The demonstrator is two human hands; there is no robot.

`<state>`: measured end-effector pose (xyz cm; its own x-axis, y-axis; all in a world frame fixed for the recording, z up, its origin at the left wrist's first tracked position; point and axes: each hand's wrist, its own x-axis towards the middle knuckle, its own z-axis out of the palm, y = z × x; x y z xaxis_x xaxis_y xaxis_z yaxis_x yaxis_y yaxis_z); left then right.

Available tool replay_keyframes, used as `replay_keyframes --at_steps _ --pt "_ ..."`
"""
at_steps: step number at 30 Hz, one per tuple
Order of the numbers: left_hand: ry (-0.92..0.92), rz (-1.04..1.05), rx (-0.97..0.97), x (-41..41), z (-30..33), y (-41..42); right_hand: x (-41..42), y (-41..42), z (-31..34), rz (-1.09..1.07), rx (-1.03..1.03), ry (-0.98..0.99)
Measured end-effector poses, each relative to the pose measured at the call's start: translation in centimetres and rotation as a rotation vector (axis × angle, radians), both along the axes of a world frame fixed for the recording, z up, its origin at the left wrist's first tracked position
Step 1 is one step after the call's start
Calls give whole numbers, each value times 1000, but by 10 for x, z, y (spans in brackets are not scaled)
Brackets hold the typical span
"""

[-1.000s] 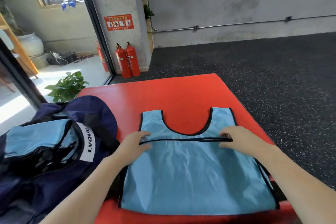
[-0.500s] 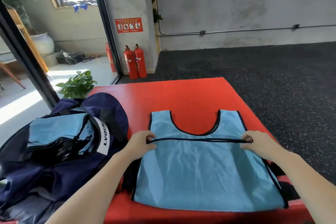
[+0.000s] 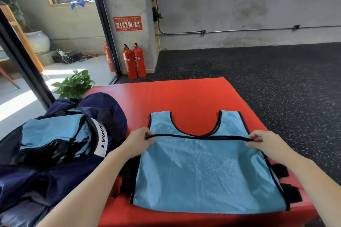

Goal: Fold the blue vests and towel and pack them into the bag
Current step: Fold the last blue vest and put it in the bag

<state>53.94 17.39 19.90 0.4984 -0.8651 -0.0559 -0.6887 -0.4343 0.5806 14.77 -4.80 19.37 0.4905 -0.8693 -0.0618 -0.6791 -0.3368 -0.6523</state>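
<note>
The red mat (image 3: 186,96) is my work surface, and I place everything else by it. Off its left edge slumps the navy bag (image 3: 55,162), mouth open toward me, with light blue fabric (image 3: 51,132) already lying inside, so I judge part of the packing done. I keep it there so a folded piece only has to travel sideways.

On the mat's near half lies the blue vest (image 3: 203,171), spread flat, its scooped neck pointing to the mat's far edge. Black straps (image 3: 287,188) stick out from under it at the mat's near right corner.

The dark-trimmed hem (image 3: 199,136) runs straight across the vest, just short of the neckline. I hold it taut so the fold stays square and the slippery mesh does not skew.

My left hand (image 3: 139,141) pinches the hem's left end, fingers curled over it. My right hand (image 3: 265,142) pinches the right end the same way.

I see no towel.
</note>
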Motion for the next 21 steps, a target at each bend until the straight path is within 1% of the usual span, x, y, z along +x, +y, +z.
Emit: replay_keyframes --at_steps 3,6,7,10,12,14,15,16,18,21 --pt "204 -59 31 6 12 10 -3 2 14 15 21 -67" --pt "299 -134 52 18 27 14 -1 -3 28 21 41 -154" --pt "313 -136 16 21 33 14 1 -6 32 23 43 -194" --pt "364 -39 -174 27 46 -3 13 -25 41 -12 24 -298" --pt "309 87 -314 25 43 -25 24 -44 37 -77 -27 -337" --pt "182 218 -342 22 30 -47 37 -62 21 -147 -72 -314" --pt "132 259 -315 18 22 -54 42 -68 9 -157 -82 -263" --pt "120 267 -272 18 10 -59 47 -71 -3 -145 -83 -191" --pt "124 218 -156 16 -10 -63 51 -73 -22 -119 -88 -65" --pt "86 202 -109 18 -18 -62 49 -75 -25 -115 -89 -58"
